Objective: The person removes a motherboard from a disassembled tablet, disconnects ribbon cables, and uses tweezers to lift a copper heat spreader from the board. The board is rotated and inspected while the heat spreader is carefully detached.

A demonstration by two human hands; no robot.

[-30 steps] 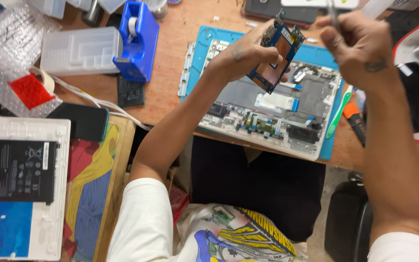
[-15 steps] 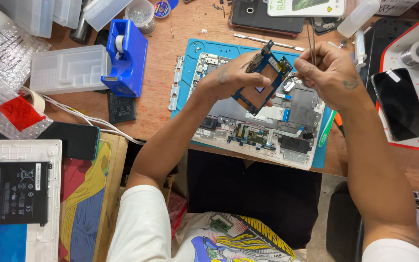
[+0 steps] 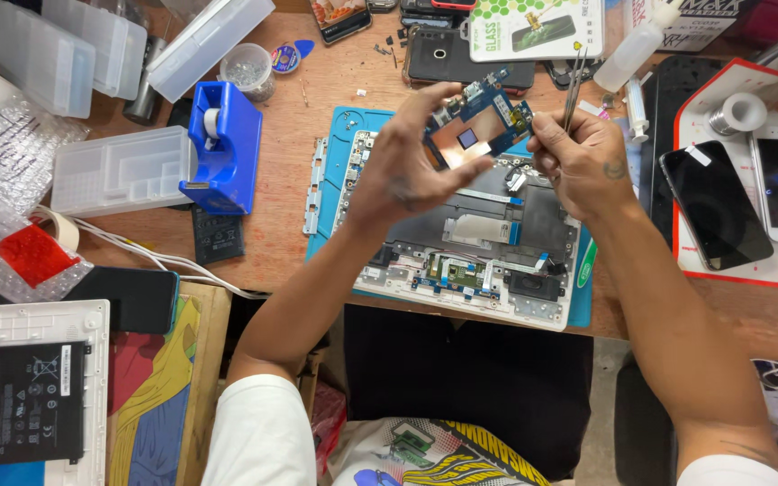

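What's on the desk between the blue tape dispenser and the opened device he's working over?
In the head view, between the blue tape dispenser and the opened device lies bare wooden desk, then the blue repair mat's left edge.

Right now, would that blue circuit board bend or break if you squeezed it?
Probably stiff: the blue circuit board stays flat, held only by its edges in the left hand. Likely light, since fingertips carry it. Its tiny exposed parts look fragile, so squeezing seems risky.
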